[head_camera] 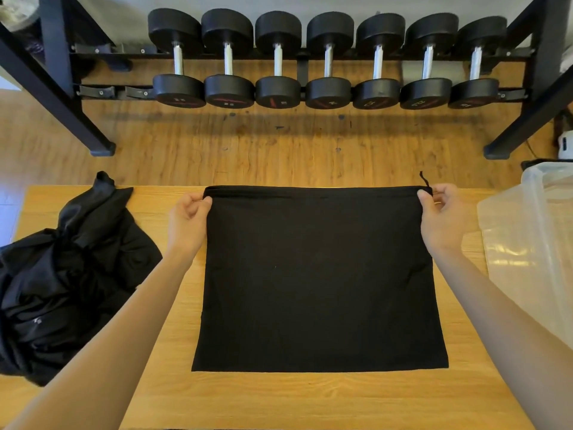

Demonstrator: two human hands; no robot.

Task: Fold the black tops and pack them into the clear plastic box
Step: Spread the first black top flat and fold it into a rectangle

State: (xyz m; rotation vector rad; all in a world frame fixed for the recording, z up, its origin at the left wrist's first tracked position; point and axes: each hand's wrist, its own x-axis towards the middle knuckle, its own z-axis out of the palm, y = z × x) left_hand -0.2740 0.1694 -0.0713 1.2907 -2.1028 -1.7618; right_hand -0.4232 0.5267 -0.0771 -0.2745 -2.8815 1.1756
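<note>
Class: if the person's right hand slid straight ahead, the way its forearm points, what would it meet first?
Probably nothing on the table: the right hand is near its far edge. Beyond lie floor and the dumbbell rack; depth unclear.

Black top (319,274) lies flat as a near-square on the worktop (279,398), far corners pinched up; heap of unfolded black tops (62,283) at left; clear plastic box (533,237) at right edge, open.

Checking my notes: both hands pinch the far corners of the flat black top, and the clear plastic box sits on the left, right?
Not quite. The head view shows the clear plastic box on the right. The left hand and right hand do pinch the black top's far corners.
</note>
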